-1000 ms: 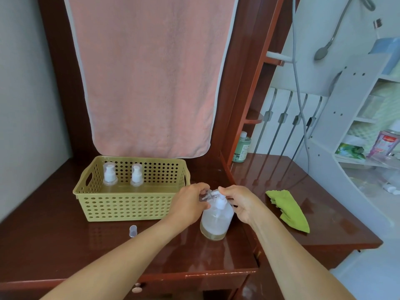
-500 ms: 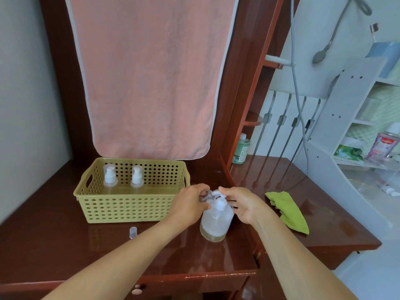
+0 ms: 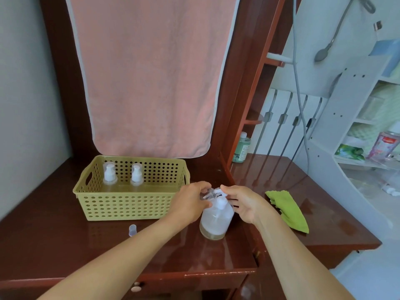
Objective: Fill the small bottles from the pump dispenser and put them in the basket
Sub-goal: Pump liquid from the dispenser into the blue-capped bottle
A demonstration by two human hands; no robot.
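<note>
A pump dispenser (image 3: 217,219) is seen standing on the dark red surface (image 3: 65,245), just right of a green perforated basket (image 3: 129,204). A small clear bottle (image 3: 206,194) is gripped in the curled fingers of the left hand (image 3: 190,204) and held against the spout at the dispenser's top. The pump head is pinched from the right by the thumb and fingers of the right hand (image 3: 242,205). Clear liquid with a yellowish layer at the bottom is seen in the dispenser. Two small pump bottles (image 3: 110,174) (image 3: 136,175) are set upright in the far left part of the basket. A small clear cap (image 3: 132,230) is seen on the surface just near of the basket. A green cloth (image 3: 287,210) lies to the right. A green bottle (image 3: 242,148) with a label too small to be read stands far back, and a pink bottle (image 3: 384,146) with an unreadable red label is kept on a shelf at the far right. A pink towel (image 3: 147,72) is hung behind the basket.
</note>
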